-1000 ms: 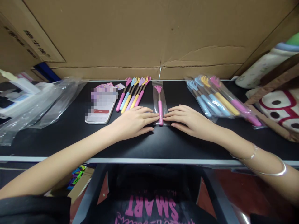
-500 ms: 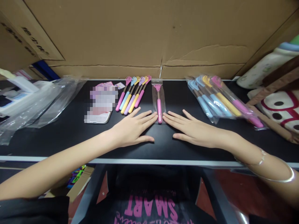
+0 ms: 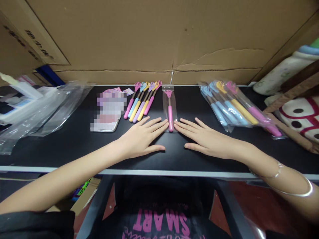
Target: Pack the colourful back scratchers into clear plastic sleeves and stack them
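My left hand lies flat on the black table, fingers stretched out, its tips touching the left side of a clear bag that holds one pink back scratcher. My right hand lies flat too, fingers spread, its tips at the bag's lower right edge. Neither hand holds anything. Several loose back scratchers in pink, blue, yellow and purple lie in a row just left of the bag.
A heap of bagged back scratchers lies at the right. A phone with small pink cards behind it lies left of the loose row. Empty clear bags pile at the left. Cardboard boxes wall the back. Patterned bags crowd the right edge.
Both hands went from curled fingers pressing on the bag's lower end to flat, stretched fingers beside it. The bag shifted slightly away from me.
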`<state>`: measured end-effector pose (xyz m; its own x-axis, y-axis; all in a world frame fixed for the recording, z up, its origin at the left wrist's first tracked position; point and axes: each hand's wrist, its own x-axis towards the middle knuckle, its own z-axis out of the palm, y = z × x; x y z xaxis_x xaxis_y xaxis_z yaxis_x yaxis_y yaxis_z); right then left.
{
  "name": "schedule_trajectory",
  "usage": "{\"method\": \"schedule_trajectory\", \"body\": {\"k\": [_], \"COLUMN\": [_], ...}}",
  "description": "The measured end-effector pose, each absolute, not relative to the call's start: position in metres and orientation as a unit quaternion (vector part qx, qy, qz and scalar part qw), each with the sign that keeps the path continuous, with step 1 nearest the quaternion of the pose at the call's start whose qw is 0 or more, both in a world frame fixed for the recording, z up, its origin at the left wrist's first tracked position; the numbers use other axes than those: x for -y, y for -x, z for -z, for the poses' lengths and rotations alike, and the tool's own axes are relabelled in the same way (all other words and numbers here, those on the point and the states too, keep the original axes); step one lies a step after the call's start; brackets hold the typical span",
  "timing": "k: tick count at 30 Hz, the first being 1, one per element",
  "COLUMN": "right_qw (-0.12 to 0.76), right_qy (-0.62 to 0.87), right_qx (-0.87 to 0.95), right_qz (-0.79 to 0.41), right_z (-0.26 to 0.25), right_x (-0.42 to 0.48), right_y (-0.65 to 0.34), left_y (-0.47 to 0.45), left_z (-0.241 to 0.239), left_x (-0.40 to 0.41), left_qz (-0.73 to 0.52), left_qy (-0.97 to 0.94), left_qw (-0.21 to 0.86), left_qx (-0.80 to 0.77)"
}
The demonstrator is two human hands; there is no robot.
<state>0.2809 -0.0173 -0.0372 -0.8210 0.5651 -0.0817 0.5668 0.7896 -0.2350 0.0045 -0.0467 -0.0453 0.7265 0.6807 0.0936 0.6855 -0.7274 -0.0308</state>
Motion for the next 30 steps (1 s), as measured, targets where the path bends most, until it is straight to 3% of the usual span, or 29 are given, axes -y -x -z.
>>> {"method": "schedule_trajectory", "body": {"k": [10,30], "right_qw": [-0.002,0.012], "right_qy": [-0.296,-0.311], "right_qx": [-0.948,-0.942], "right_qz": [0.120,0.123], "right_z": [0.0382,0.0399], "right_x": [0.0180,0.0210], "right_y": [-0.2817,-0.2803], "left_y": [-0.0093,-0.0071], "left_z": [0.0429,0.0461], "left_x": [0.0495,0.0439], "left_qz": [0.075,-0.002], "left_qy": [0.927,0.934], "left_qw": [0.069,-0.037], "left_qx": [0.360,0.355]}}
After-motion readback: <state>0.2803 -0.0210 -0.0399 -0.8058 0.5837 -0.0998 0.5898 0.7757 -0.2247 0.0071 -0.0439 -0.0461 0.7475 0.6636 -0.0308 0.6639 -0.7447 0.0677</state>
